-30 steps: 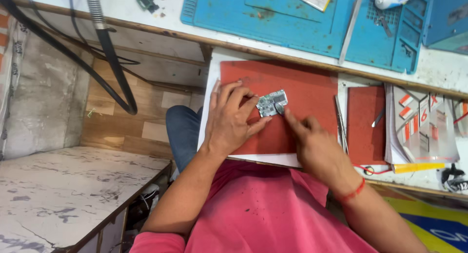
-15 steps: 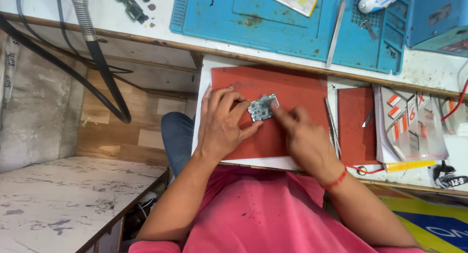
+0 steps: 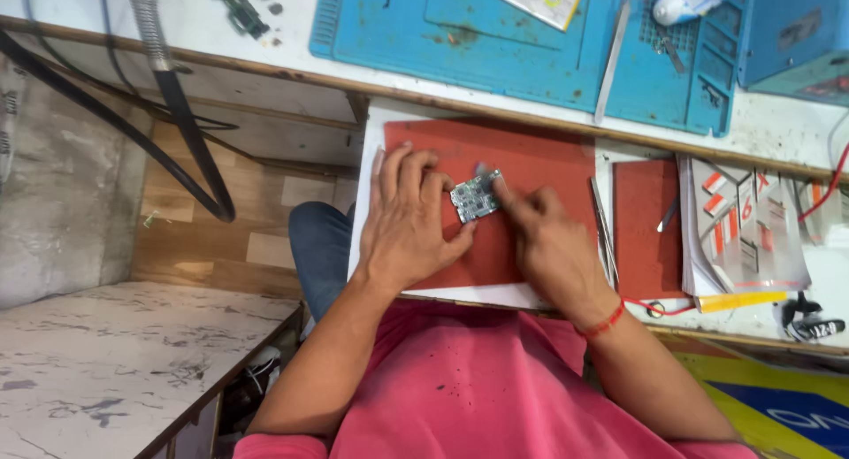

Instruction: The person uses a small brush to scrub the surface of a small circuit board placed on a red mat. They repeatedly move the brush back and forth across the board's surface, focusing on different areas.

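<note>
matt red mat (image 3: 539, 172), scuffed blue mat (image 3: 495, 43)

A white bench (image 3: 796, 132) carries a blue mat (image 3: 495, 43), a red mat (image 3: 539, 172), a smaller red pad (image 3: 644, 220) and tweezers (image 3: 612, 57).
</note>
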